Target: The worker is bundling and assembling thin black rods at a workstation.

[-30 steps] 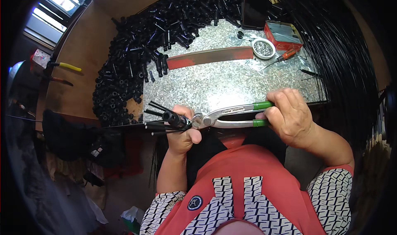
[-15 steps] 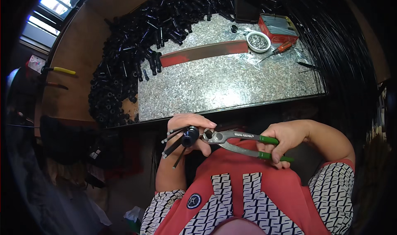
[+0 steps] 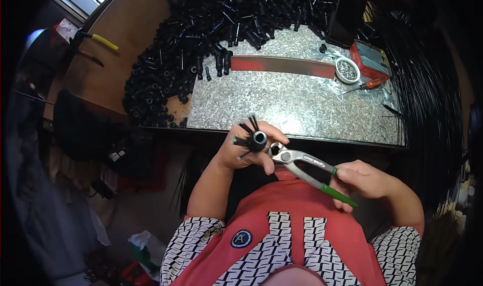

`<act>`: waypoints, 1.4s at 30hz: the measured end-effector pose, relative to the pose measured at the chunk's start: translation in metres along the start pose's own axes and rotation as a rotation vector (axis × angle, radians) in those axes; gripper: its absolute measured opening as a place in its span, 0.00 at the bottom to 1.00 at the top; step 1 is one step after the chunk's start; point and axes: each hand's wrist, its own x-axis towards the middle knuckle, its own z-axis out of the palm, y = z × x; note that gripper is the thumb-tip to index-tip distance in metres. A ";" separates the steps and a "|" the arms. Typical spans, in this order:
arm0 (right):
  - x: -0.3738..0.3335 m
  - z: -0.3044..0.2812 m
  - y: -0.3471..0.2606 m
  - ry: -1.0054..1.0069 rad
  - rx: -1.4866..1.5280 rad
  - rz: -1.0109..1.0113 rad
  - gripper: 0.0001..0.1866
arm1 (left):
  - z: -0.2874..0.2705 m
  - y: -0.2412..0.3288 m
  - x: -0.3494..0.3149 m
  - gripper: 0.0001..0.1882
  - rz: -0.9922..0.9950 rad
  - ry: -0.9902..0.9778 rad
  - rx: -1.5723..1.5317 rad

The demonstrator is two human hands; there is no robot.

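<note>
Tabletop (image 3: 287, 104), head view: speckled grey, black tubular parts (image 3: 173, 64) heaped along its far and left sides.
Pincers (image 3: 286, 157): steel, green-gripped — whether their jaws bite anything is unclear.
Black tube (image 3: 258, 144): open-ended, thin black rods (image 3: 245, 128) fanned beside it; lower part hidden in the fist.
Left hand (image 3: 234, 149): curled around tube and rods.
Right hand (image 3: 365, 179): closed around the handles — upper grip mostly covered.

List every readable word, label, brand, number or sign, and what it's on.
None I can quote here:
Pincers: lettering on the upper metal arm, small and blurred; not copied.
Round dark badge on the red garment: pale emblem, not copied.
Red box: any print is too small to read.
</note>
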 end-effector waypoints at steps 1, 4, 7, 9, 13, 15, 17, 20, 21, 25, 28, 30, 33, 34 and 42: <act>0.001 -0.004 -0.002 -0.061 0.078 0.088 0.13 | -0.001 -0.001 -0.004 0.27 -0.028 -0.039 -0.060; 0.000 0.008 -0.012 0.061 -0.284 -0.018 0.14 | 0.000 0.005 0.001 0.25 -0.053 -0.024 -0.032; 0.009 0.013 0.003 0.626 -0.967 -0.695 0.27 | -0.003 0.000 -0.003 0.23 -0.067 0.062 -0.098; 0.014 0.009 0.001 0.823 -1.398 -0.888 0.26 | -0.001 0.002 -0.001 0.24 -0.079 0.084 -0.125; 0.007 -0.008 0.000 0.218 -0.459 -0.260 0.21 | -0.004 0.007 -0.001 0.32 -0.270 0.092 -0.266; 0.013 -0.024 0.014 -0.099 0.100 -0.013 0.22 | -0.003 0.008 0.003 0.24 -0.083 -0.054 -0.057; 0.011 -0.027 0.012 -0.080 -0.102 0.059 0.15 | 0.002 0.001 0.005 0.23 -0.024 -0.113 0.003; 0.011 -0.016 -0.004 0.159 -0.711 -0.163 0.25 | 0.010 -0.002 0.003 0.22 -0.096 -0.053 -0.108; 0.007 -0.010 -0.007 0.299 -0.922 -0.284 0.29 | 0.012 -0.002 0.001 0.22 -0.107 -0.015 -0.100; 0.013 -0.009 0.011 0.656 -1.365 -0.537 0.35 | 0.022 -0.006 0.006 0.21 -0.076 0.065 -0.048; 0.011 -0.007 0.002 0.652 -1.362 -0.564 0.36 | 0.027 -0.012 0.004 0.22 -0.105 0.100 -0.021; 0.011 -0.008 0.002 0.595 -1.295 -0.540 0.35 | 0.026 -0.012 0.004 0.23 -0.112 0.098 -0.014; 0.016 -0.013 0.006 0.487 -1.188 -0.496 0.32 | 0.025 -0.015 0.002 0.25 -0.121 0.109 -0.039; 0.020 -0.016 0.008 0.439 -1.148 -0.475 0.31 | 0.025 -0.016 0.001 0.26 -0.121 0.120 -0.073; 0.046 -0.013 0.020 0.518 -1.048 -0.579 0.16 | 0.041 -0.010 0.002 0.38 -0.158 0.308 -0.267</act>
